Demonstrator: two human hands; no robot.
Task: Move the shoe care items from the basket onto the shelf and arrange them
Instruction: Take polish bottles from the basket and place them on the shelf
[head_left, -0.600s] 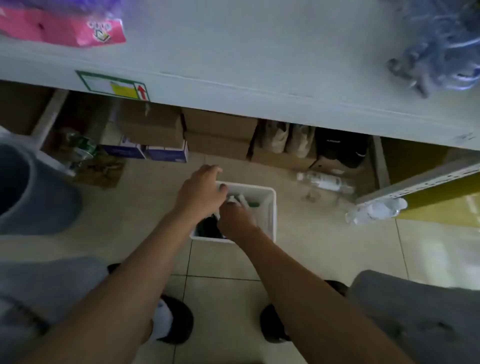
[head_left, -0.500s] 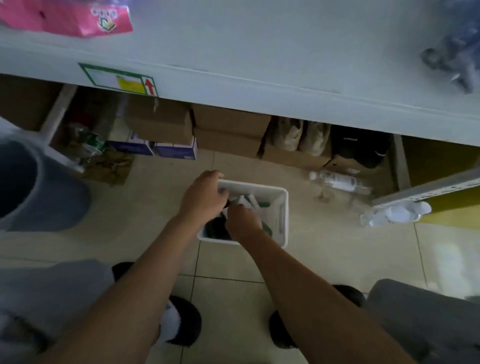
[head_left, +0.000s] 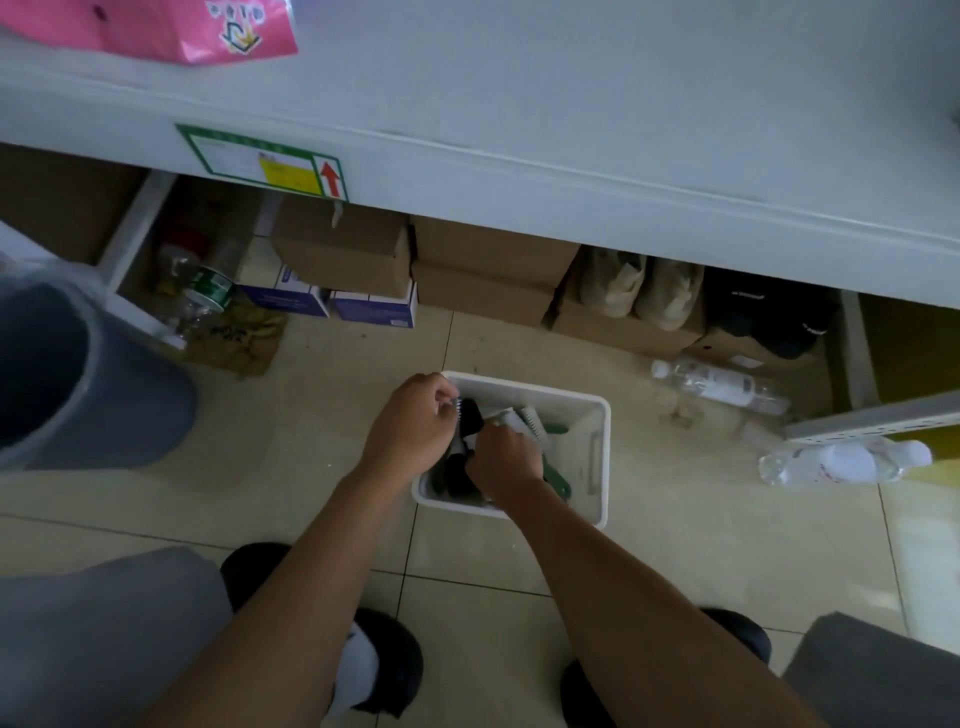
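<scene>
**Left hand (head_left: 410, 426) and right hand (head_left: 506, 460) down in the basket (head_left: 597, 415)**

The basket is white plastic, rectangular with rounded corners and smooth walls, with one slot handle cut in its right side; it stands on glossy beige floor tiles (head_left: 311, 441) in front of the shelf (head_left: 571, 104), whose top is a flat, matt, pale-grey board. Jumbled inside the basket are one black brush (head_left: 470, 415), one pale brush (head_left: 530, 418) with a row of stiff bristles, and green plastic handles (head_left: 558, 480), two showing; whatever lies under the hands is hidden.

The left hand sits at the basket's far left corner, fingers curled tight, tips pinching the top end of the black brush; the right hand is knuckles-up in the middle of the basket, fingers curled down round the near end of the pale brush; its fingertips are out of sight.

One glossy pink packet (head_left: 156, 26) lies at the shelf's far left; one green-bordered label (head_left: 265, 166) with a red arrow is stuck on the front edge. Beneath the shelf are brown cardboard boxes (head_left: 343, 249), at least four, square-edged and dull, and two blue-and-white cartons (head_left: 374, 306); two clear plastic bottles (head_left: 722, 387) lie on the tiles to the right of the basket; one round grey bin (head_left: 78, 379) stands well to its left.
</scene>
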